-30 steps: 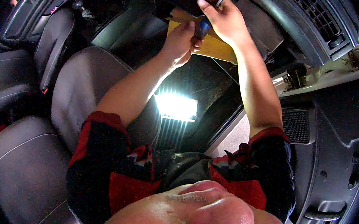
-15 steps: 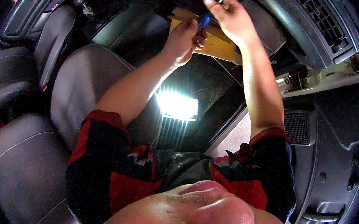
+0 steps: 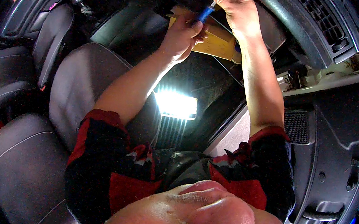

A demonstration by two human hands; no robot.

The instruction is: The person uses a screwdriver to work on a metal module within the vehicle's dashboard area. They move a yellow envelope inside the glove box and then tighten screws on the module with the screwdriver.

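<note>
A screwdriver with a blue handle (image 3: 205, 15) slants up and to the right at the top of the view. My left hand (image 3: 181, 36) is closed round the lower part of that handle. Just above it, my right hand (image 3: 242, 15) pinches the thin metal shaft between thumb and fingers. The tip runs out at the upper edge, so what it touches is hidden. Behind and below my hands lies a yellow panel (image 3: 220, 49) in the dark space under the dashboard.
A bright work lamp (image 3: 179, 106) glares on the dark floor below my forearms. Grey seats (image 3: 90, 77) stand at the left. The dashboard with an air vent (image 3: 322, 24) curves over the upper right. An open door (image 3: 336, 140) fills the right side.
My right hand has shifted slightly up and right, and its fingers have changed position on the shaft. More of the blue handle shows above my left hand, which stays nearly in place.
</note>
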